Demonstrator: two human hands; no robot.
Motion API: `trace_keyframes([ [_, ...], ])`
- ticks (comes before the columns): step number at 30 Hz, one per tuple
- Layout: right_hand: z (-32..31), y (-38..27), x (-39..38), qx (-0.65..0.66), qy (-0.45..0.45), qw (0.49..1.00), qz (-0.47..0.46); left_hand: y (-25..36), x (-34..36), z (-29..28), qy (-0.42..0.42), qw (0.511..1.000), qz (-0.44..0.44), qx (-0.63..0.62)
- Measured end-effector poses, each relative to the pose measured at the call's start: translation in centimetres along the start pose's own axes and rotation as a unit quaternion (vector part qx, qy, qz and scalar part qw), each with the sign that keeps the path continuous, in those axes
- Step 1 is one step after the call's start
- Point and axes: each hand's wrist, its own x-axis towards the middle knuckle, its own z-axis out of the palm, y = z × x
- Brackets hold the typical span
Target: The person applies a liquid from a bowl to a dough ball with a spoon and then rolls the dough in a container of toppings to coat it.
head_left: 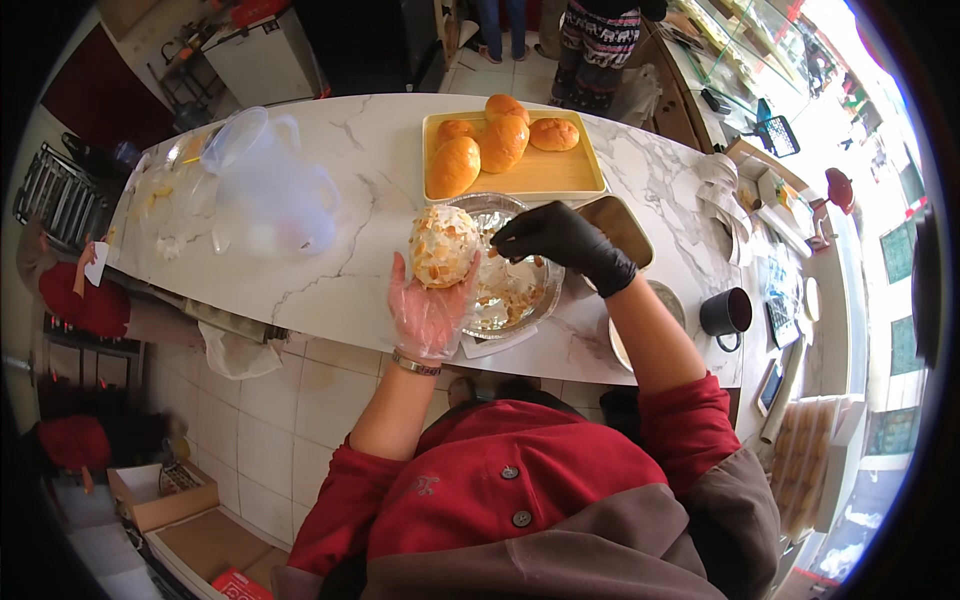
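Note:
My left hand (432, 312), in a clear plastic glove, holds a round bread bun (442, 245) from below. The bun is coated in pale cream and pale-brown flakes that look like almond. My right hand (568, 245), in a black glove, hangs over a round foil tray (553, 292), its fingertips pinched together close to the bun's right side. Whatever is in that pinch is too small to name. Loose flakes (505, 290) lie in the foil tray, partly hidden by both hands.
Beyond the foil tray, a yellow tray (575, 172) carries several plain buns (503, 143). A rectangular metal pan (632, 232), a round dish (668, 297) and a dark mug (726, 313) stand to the right. Translucent plastic containers (270, 190) lie at left. Other people stand around the table.

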Motion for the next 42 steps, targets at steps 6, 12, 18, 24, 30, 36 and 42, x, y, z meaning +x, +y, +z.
trace_keyframes([
  [6,-0.6,-6.5,0.6,-0.236,-0.037,0.963,-0.124,-1.1,0.7,-0.7,-0.040,0.998,-0.031,-0.039],
  [12,-1.4,-6.7,0.6,-0.272,-0.006,0.955,-0.118,-2.7,0.6,1.3,0.012,0.996,-0.066,-0.051],
  [18,-1.5,-5.9,0.8,-0.300,0.034,0.943,-0.138,-2.7,0.8,0.8,-0.001,0.997,-0.065,-0.045],
  [24,-1.0,-6.8,0.9,-0.234,-0.019,0.958,-0.162,-2.4,1.0,-0.2,0.032,0.997,-0.053,0.040],
  [30,-0.2,-5.7,1.4,-0.281,-0.022,0.939,-0.197,-2.4,1.5,-1.0,0.044,0.994,-0.039,0.091],
  [36,-0.8,-5.0,2.5,-0.296,0.041,0.930,-0.214,-2.6,1.3,-0.7,0.029,0.995,-0.043,0.087],
  [42,-1.4,-5.8,2.4,-0.241,0.029,0.953,-0.184,-2.4,1.0,-0.8,0.031,0.995,-0.038,0.092],
])
